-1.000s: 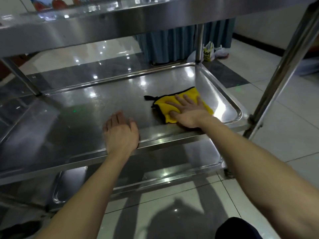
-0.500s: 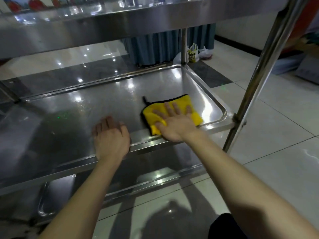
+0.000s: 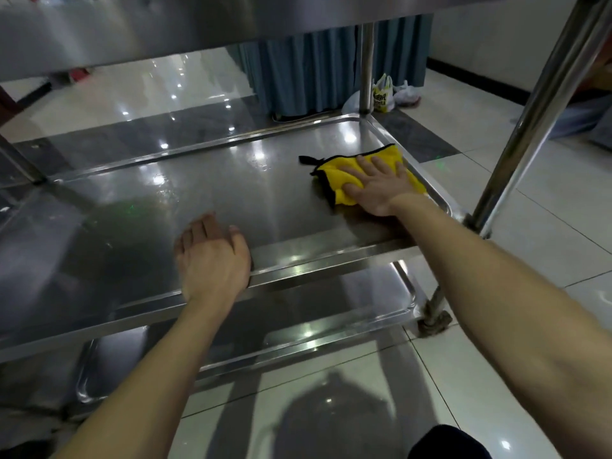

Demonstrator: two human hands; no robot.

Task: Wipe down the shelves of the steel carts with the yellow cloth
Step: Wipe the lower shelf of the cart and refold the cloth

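Pressing down with your right hand [image 3: 377,188], you hold one yellow cloth [image 3: 336,177] flat against the middle shelf [image 3: 238,193] of the steel cart. The fingers lie straight and spread across the cloth, not curled round it. The cloth has a dark trim and a small dark loop at its left corner. It lies in the shelf's right part, touching the raised right rim and nearer the front edge than the back.

Your left hand [image 3: 212,260] rests palm-down on the front rim of the same shelf, left of centre and well apart from the cloth. Its fingers are relaxed and reach onto the shelf surface; it holds nothing.

Three shelves are in view:
- the top shelf [image 3: 165,24], seen from below and in front, across the upper edge of the view
- the middle shelf, a shallow steel tray with rounded corners, its surface streaked and reflecting ceiling lights
- the bottom shelf [image 3: 331,313], of the same shape, close to the floor [image 3: 546,233]

Three upright posts show: one at the front right [image 3: 536,111], one at the rear right [image 3: 366,67], and one at the rear left [image 3: 18,160]. The front right post ends in a foot [image 3: 433,318] on the pale floor tiles.

Behind the cart hangs a blue-grey curtain [image 3: 314,71]. A small cluster of plastic bags [image 3: 384,94] sits on the floor beside the rear right post; their exact number cannot be told.
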